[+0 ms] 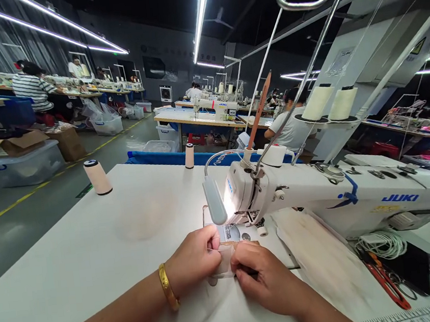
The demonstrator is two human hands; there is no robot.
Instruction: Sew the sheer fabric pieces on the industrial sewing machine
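Thumb and curled forefinger of the left hand [196, 257] press together on the left edge of a small piece of sheer pale fabric [227, 263], just below the centre of the frame. The right hand [263, 271], fingers bent inward, pinches the same piece at its right edge; its exact fingertip contact is partly hidden by its own knuckles. The fabric spans the short gap between the hands, in front of the metal plate [235, 232] of a white sewing machine [312, 204]. A gold bracelet [167, 286] circles the left wrist.

Just above the hands, a grey lamp head [214, 202] hangs before the machine's needle end and hides part of the lit area. A pale cloth [317, 252] lies right of the right hand, under the machine's arm. At the lower right are a coiled white cord [383, 244], red-handled scissors [387, 284], a flat black object [408, 266] and a clear ruler [419, 315]. Two peach thread cones stand along the white table's [77, 278] far edge, one at left [98, 177], one near centre [189, 156].
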